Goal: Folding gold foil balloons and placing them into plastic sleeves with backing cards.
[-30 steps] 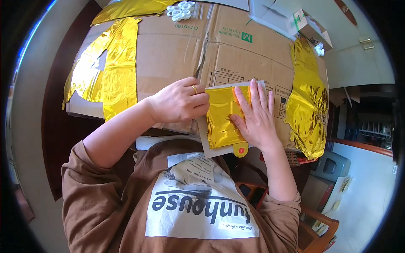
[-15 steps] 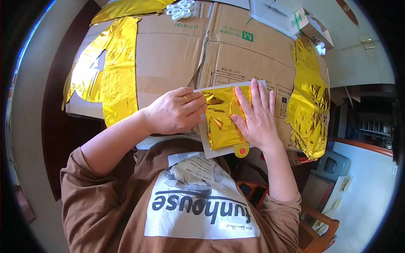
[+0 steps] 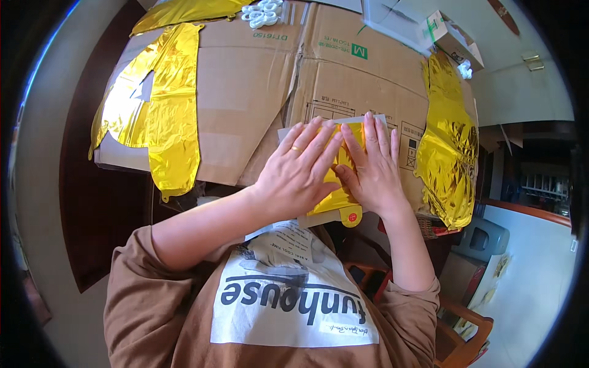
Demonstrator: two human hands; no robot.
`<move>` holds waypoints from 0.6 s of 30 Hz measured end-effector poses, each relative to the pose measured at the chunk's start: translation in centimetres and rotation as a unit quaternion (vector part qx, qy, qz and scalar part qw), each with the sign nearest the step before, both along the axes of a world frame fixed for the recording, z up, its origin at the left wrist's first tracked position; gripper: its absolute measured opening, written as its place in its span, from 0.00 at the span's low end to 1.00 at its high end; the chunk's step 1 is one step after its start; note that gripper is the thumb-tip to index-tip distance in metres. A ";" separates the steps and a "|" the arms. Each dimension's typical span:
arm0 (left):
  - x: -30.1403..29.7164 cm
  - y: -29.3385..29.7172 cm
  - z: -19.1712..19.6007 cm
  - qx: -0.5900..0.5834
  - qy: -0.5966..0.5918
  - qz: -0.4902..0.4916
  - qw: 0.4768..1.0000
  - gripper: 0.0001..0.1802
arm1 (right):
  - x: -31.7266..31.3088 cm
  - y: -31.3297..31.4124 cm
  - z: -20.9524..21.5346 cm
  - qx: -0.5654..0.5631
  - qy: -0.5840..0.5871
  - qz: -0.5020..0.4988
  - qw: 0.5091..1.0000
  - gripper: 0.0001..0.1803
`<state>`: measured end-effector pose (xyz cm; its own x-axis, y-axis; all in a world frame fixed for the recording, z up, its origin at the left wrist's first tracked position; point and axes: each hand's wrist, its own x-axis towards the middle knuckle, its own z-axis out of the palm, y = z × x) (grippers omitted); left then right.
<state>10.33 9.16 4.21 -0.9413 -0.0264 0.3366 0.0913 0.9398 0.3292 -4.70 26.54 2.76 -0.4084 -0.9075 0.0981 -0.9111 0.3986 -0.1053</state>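
Note:
A folded gold foil balloon [image 3: 331, 202] lies on a pale, flat card [image 3: 284, 133] at the near edge of the cardboard. My left hand [image 3: 297, 168] rests flat over the left part of the foil, its fingers stretched out and covering much of it. On the right part, my right hand [image 3: 374, 175] is also laid flat with fingers extended. Between the two hands a strip of gold shows. A round yellow tab with a red dot [image 3: 351, 218] sticks out at the card's lower edge.
Large flattened cardboard [image 3: 245, 92] covers the table. Unfolded gold foil balloons lie at its left [image 3: 175, 110], right [image 3: 448, 141] and far left edge [image 3: 190, 15]. White rings [image 3: 262, 13] and clear straws [image 3: 299, 13] sit at the back. A small open box [image 3: 451, 37] stands back right; a wooden chair [image 3: 466, 331] is near right.
My left hand has moved right from the foil's left edge, where its fingers were curled, and now lies flat on the foil. My right hand has stayed nearly still.

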 end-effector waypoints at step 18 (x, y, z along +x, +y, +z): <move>1.3 -3.3 -0.9 -0.055 -0.121 -0.081 0.988 0.63 | -1.3 1.0 0.2 -0.028 -0.043 0.012 0.999 0.41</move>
